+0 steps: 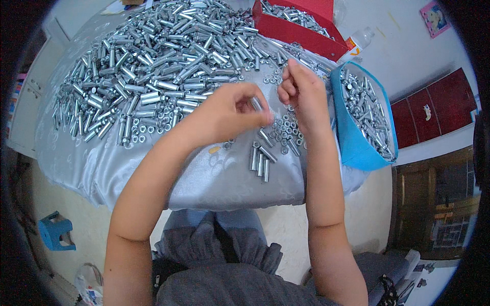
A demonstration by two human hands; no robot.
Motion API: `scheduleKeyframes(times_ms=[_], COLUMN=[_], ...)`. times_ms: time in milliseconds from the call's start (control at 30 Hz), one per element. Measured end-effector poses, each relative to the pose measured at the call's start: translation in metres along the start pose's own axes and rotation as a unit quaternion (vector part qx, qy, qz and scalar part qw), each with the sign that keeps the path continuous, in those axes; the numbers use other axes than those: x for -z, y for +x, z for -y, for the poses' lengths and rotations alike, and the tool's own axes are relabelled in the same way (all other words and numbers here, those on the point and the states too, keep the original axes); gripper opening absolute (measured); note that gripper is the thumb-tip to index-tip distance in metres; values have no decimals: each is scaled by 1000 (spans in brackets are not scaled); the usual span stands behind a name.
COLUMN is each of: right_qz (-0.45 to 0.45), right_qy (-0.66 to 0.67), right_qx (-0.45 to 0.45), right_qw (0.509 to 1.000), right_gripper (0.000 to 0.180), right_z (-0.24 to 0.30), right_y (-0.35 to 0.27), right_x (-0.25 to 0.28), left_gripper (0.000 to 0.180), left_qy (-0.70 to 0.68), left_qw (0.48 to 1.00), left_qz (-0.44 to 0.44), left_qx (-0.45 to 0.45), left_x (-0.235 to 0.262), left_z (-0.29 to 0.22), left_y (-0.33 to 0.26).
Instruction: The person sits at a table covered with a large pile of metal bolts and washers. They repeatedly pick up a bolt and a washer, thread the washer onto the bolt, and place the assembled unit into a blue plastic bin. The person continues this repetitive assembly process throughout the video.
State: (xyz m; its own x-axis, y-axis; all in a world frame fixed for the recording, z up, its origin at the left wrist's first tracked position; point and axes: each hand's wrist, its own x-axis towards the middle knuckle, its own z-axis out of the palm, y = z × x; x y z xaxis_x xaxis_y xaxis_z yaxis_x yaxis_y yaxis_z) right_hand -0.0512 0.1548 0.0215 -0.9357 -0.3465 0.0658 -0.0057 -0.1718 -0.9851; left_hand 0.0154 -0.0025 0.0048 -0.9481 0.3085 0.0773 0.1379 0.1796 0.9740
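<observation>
My left hand is curled over the table's front part, thumb and fingers closed round a shiny metal sleeve anchor. To its right my right hand is raised, fingers bent in a pinch; what they hold, if anything, is too small to make out. Beneath and between the hands lies a scatter of small nuts and washers. Several loose sleeve anchors rest close to the table's front edge. A large heap of sleeve anchors spreads over the far and left side.
At the right edge of the table stands a blue fabric bin full of metal anchors. A red box with more metal pieces sits at the back, beside a white bottle. A silvery cloth covers the table. A blue stool stands on the floor at left.
</observation>
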Motion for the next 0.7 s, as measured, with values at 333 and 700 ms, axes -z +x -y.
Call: scheduleKeyframes(times_ms=[333,700], right_qz=[-19,-38], right_qy=[-1,3], right_qx=[35,41], right_qw=[999,998], right_gripper=[28,28], right_z=[2,5], right_y=[2,4], right_x=[3,10], left_gripper=[73,63], left_qy=[10,355], left_qw=[894,806], left_qz=[-441,-460], left_qx=[-77,-111], left_x=[63,70], left_z=[0,39], left_y=[3,13])
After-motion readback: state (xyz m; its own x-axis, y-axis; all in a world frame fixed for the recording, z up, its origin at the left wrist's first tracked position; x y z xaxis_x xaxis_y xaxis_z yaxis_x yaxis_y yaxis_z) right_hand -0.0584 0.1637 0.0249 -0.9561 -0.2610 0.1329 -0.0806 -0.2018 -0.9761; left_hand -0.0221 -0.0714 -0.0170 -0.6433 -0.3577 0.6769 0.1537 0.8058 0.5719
